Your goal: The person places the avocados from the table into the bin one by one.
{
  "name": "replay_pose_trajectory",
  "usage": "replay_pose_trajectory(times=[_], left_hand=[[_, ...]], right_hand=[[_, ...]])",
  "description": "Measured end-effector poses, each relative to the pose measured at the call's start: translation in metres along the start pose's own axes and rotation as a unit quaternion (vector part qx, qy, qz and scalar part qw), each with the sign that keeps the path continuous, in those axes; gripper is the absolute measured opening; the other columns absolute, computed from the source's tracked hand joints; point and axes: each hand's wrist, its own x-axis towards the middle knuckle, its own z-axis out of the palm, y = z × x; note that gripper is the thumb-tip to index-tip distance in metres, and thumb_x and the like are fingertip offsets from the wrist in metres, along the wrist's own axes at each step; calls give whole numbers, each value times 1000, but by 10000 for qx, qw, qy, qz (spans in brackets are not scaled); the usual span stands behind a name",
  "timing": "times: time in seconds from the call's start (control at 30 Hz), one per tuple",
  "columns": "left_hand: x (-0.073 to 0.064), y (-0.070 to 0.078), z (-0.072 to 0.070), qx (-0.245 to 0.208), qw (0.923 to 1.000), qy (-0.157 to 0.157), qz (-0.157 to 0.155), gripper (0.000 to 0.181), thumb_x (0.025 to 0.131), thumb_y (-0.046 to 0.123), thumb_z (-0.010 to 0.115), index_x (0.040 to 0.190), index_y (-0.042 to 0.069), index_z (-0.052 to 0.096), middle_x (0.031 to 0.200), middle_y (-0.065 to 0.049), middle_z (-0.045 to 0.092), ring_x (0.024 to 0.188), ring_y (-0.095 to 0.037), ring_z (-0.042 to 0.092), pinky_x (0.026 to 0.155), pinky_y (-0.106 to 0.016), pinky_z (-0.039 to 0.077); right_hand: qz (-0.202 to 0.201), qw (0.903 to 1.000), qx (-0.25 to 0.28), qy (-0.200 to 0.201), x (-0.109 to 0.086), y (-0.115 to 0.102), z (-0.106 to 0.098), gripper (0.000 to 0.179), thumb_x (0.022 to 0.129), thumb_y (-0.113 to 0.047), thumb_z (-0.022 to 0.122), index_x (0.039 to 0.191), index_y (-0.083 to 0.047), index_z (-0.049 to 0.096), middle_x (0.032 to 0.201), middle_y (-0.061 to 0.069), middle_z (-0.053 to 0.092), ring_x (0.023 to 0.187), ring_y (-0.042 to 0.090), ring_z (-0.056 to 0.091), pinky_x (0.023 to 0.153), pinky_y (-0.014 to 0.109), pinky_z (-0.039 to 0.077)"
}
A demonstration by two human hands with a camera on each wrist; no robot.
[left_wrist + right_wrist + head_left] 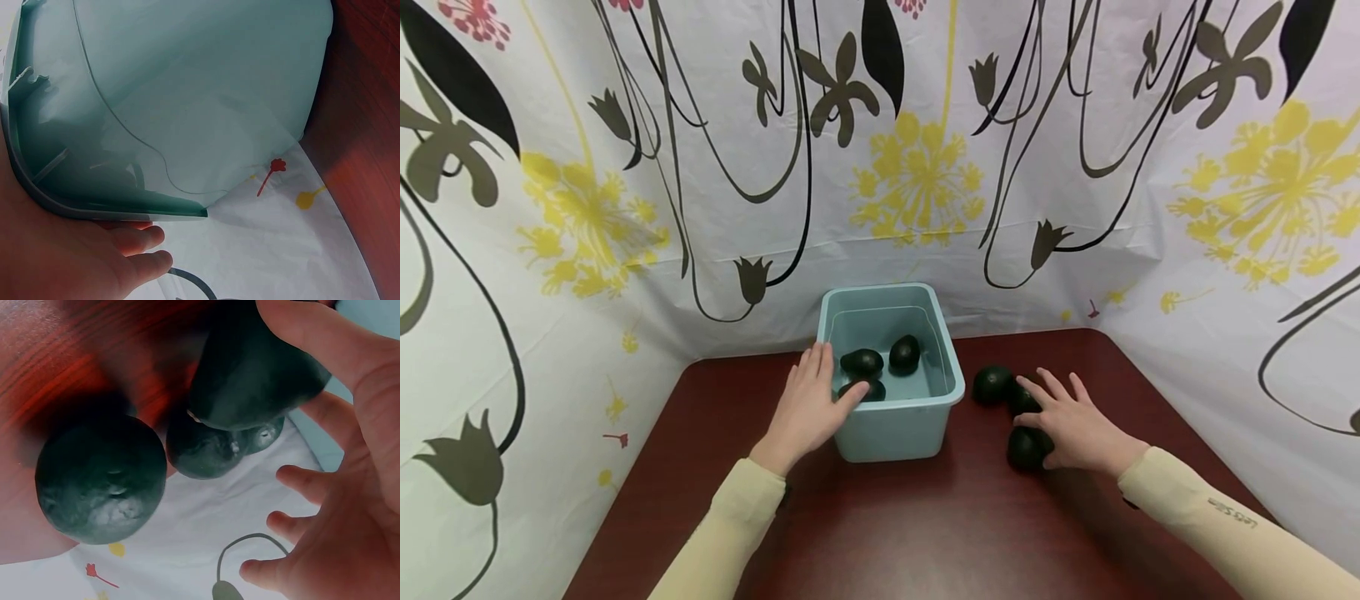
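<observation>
A light blue plastic bin (891, 429) stands on the dark red table, several dark green avocados (905, 354) inside it. My left hand (805, 408) rests along its left rim with fingers extended, the thumb over the front corner. In the left wrist view the palm lies against the bin's rim (119, 215). To the right of the bin, my right hand (1086, 429) grips an avocado (256, 375) between thumb and index finger, the other fingers spread. Beside it are a large avocado (100, 478) and two more partly hidden behind.
The table (880, 533) is dark red wood with angled side edges. A white curtain (917, 275) with printed flowers hangs around its back and sides. One avocado (992, 385) lies close to the bin's right wall.
</observation>
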Motion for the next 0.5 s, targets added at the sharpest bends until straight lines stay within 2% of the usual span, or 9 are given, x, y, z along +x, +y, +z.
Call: replay_pose_trajectory(times=[0.3,0.5], left_hand=[[-1,0,1,-27,10000,-8,-4,106,92,82,30,161,2,15,166,-17,14,153,-33,11,121,-53,13],[-1,0,-1,-7,10000,-7,19,107,92,82,29,161,2,15,166,-18,14,152,-35,13,121,-54,14]], right_hand=[[-74,10000,-4,36,1,0,7,69,53,-35,99,117,-25,76,156,22,36,144,52,19,100,80,18],[-201,9995,-205,161,3,0,9,70,50,-39,99,115,-25,77,155,22,37,145,51,20,102,79,18]])
